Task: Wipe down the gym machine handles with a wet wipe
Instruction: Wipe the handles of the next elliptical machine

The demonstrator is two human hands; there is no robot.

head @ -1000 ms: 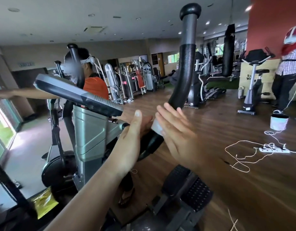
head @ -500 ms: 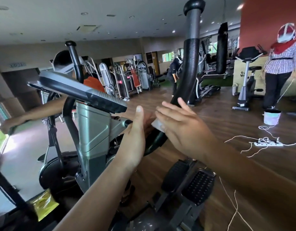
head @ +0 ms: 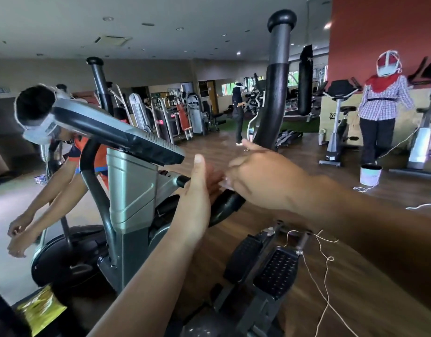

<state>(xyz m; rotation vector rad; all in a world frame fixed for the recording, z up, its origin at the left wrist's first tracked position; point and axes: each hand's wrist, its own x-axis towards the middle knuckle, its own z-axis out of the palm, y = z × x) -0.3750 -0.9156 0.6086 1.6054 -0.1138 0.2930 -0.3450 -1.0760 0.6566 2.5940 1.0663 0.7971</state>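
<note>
The elliptical's tall black handle rises in the middle and bends down to its lower end. My right hand lies against that lower bend, blurred, with a small white wet wipe showing under its fingertips. My left hand stands flat on the other side of the handle, thumb up, palm facing the right hand, fingers straight. The part of the handle between the two hands is hidden.
The machine's grey console and column are left of my hands, its pedals below. A person bends over at left; another stands at right near a bucket. White string trails on the floor.
My right hand has slid left and down along the handle's bend and its fingers have curled. The left hand stays beside the handle. The person at left has bent lower into view.
</note>
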